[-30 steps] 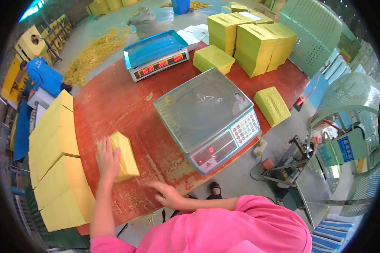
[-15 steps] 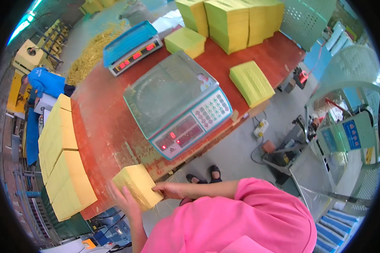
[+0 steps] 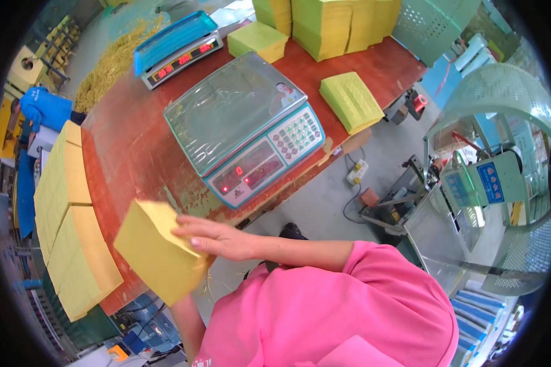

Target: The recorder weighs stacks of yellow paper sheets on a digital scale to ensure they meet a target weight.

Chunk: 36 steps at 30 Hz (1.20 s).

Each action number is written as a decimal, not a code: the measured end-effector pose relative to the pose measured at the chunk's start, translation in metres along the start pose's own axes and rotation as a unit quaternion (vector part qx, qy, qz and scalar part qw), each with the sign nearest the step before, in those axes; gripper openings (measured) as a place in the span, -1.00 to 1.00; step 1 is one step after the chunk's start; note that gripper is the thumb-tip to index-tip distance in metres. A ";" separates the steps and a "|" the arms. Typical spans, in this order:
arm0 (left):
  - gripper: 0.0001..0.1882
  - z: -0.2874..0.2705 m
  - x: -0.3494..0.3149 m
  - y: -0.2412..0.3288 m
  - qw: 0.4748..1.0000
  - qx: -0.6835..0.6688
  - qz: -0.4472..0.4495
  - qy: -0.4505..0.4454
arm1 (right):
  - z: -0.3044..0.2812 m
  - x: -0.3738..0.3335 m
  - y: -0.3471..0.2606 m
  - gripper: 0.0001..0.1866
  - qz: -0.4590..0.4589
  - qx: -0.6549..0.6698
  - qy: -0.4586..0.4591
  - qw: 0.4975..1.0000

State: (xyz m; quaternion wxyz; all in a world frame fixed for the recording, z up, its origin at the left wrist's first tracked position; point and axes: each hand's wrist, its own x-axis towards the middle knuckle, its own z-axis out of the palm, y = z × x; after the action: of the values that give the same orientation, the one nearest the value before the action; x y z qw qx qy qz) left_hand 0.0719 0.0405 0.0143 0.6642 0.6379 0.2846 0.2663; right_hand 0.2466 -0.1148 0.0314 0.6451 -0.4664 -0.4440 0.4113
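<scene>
A thick stack of yellow paper [image 3: 156,248] is tilted up over the table's near left corner, its broad face toward me and slightly blurred. My right hand [image 3: 217,237] is at its right edge, fingers bent over the sheets there. From below, my left forearm [image 3: 188,323] runs up behind the stack, which hides that hand and its fingers. Beyond the stack, a flat weighing scale [image 3: 232,122] with a keypad and lit red display sits on the red table [image 3: 128,147], nothing on its pan.
Yellow paper stacks [image 3: 73,238] line the table's left edge. A single stack [image 3: 352,101] lies right of the scale, taller ones [image 3: 324,30] behind. A second scale [image 3: 177,52] has a blue tray. At right stands a green machine [image 3: 490,177]. A person in blue [image 3: 46,110] bends at far left.
The paper stack has turned and risen, its broad face now toward me. My right hand moved left onto its edge; my left hand went out of sight behind it. The view shifted slightly.
</scene>
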 end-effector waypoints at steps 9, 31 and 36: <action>-0.59 0.165 0.123 0.063 0.974 0.177 0.131 -0.048 | -0.125 0.012 -0.108 -0.48 -0.144 -0.239 0.204 0.938; -0.26 0.139 0.092 0.050 0.910 -0.363 -0.194 0.042 | -0.207 0.071 -0.118 -0.56 -0.062 -0.569 0.091 0.815; -0.30 -0.076 0.058 0.084 0.919 0.246 -0.022 0.308 | -0.198 0.075 -0.122 -0.54 -0.054 -0.650 0.069 0.755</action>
State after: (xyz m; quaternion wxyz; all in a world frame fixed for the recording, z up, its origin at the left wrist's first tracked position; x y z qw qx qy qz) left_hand 0.0587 0.1388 0.0944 0.3714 0.6617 0.5451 0.3564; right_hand 0.4708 -0.1182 0.1299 0.2372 -0.7755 -0.5834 -0.0451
